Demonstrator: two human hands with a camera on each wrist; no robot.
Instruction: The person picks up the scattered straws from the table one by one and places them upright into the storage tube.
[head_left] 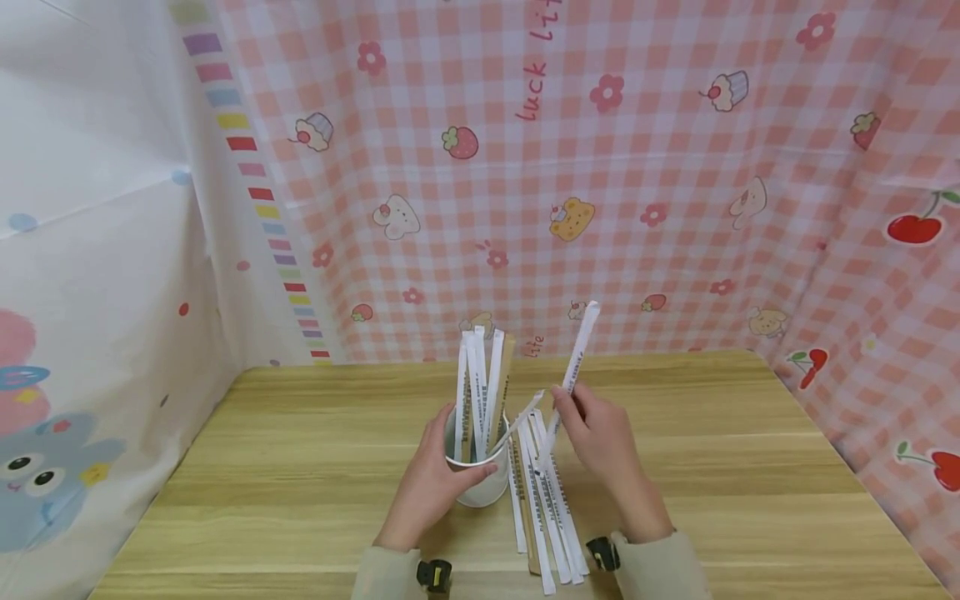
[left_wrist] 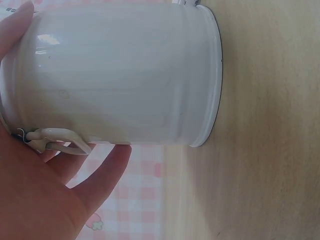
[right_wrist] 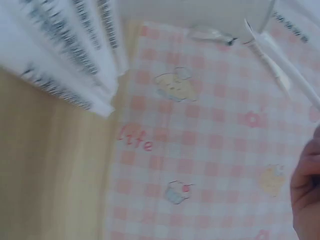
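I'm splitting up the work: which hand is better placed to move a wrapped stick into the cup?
Likely the right hand: it pinches a wrapped stick beside the cup, which the left hand holds.

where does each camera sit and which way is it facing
Head: on the head, facing forward and down at table, cup and straws; left grip, right grip and sleeves show.
Left wrist: on that wrist, facing the cup's side; part of the left grip shows.
Right wrist: on that wrist, facing straws and checked cloth; part of the right grip shows.
Shared: head and left wrist both show the cup and left grip.
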